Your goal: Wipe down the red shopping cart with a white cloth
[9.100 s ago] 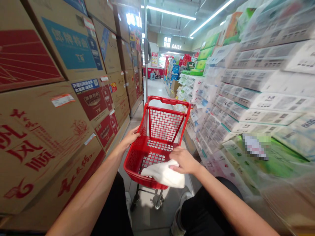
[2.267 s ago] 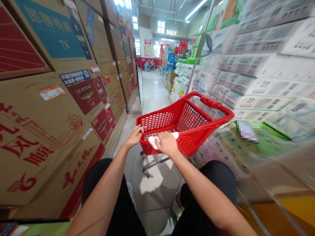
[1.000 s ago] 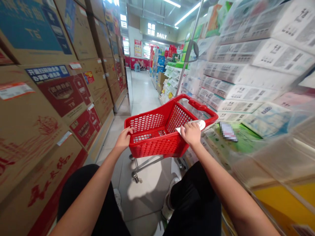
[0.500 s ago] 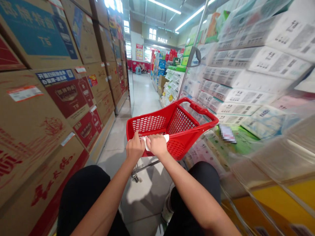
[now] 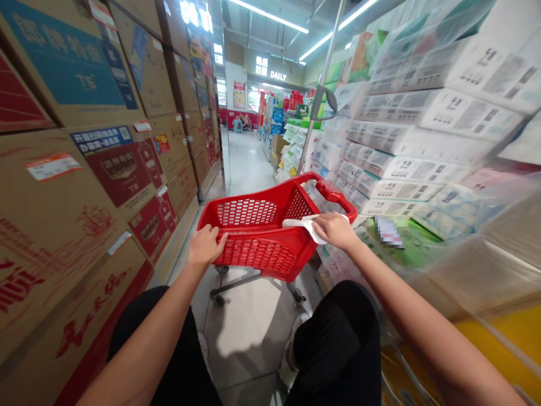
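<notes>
A small red plastic shopping cart [image 5: 257, 254] stands in a shop aisle in front of my knees, its handle [image 5: 336, 197] turned to the right. My left hand [image 5: 205, 245] grips the cart's near left rim, fingers curled over the edge. My right hand [image 5: 336, 230] presses a white cloth [image 5: 302, 224] onto the cart's right rim, close to the handle, fingers closed on the cloth. The basket looks empty.
Stacked cardboard boxes [image 5: 84, 186] wall the left side. Wrapped tissue packs [image 5: 422, 146] fill the shelves on the right. A metal pole [image 5: 319, 96] rises behind the cart. The tiled aisle floor [image 5: 245, 163] runs ahead towards a "DAILY" sign [image 5: 278, 75].
My right hand has carried the cloth from the near rim, beside my left hand, over to the right rim by the handle. My left hand has slid left along the rim.
</notes>
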A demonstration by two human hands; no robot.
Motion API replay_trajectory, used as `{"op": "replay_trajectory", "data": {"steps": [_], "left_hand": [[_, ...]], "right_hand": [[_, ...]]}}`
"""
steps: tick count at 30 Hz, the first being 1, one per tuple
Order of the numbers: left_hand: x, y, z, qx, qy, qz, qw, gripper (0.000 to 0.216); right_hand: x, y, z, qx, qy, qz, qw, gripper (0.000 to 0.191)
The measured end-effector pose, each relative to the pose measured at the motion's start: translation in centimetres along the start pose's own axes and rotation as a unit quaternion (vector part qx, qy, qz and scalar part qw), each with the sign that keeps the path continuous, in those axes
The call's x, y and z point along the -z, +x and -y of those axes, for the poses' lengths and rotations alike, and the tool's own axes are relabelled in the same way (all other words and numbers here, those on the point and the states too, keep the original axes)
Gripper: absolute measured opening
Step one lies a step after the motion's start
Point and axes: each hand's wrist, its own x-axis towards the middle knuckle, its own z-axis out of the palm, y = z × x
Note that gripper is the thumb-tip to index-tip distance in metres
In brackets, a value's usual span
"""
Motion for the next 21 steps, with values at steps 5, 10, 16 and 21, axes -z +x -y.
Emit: {"op": "replay_trajectory", "data": {"steps": [5, 10, 16, 21], "left_hand": [[1.6, 1.1, -0.6, 0.012, -0.031, -0.02, 0.999, 0.029], [2.1, 1.2, -7.2, -0.082, -0.08, 0.001, 0.993, 0.035], [0.7, 0.9, -13.3, -0.113, -0.192, 0.047, 0.974, 0.048], [0.1, 0.1, -12.0, -0.084, -0.142, 0.017, 0.986, 0.058]], "right_hand": [[0.4, 2.0, 4.4, -0.033, 0.033, 0.019, 0.999, 0.037], [1.4, 4.4, 7.4, -0.144, 0.107, 0.029, 0.983, 0.038], [3.9, 7.5, 5.5, -0.29, 0.533, -0.012, 0.795, 0.032], [5.9, 7.9, 2.7, -0.371, 0.723, -0.028, 0.582, 0.02]]}}
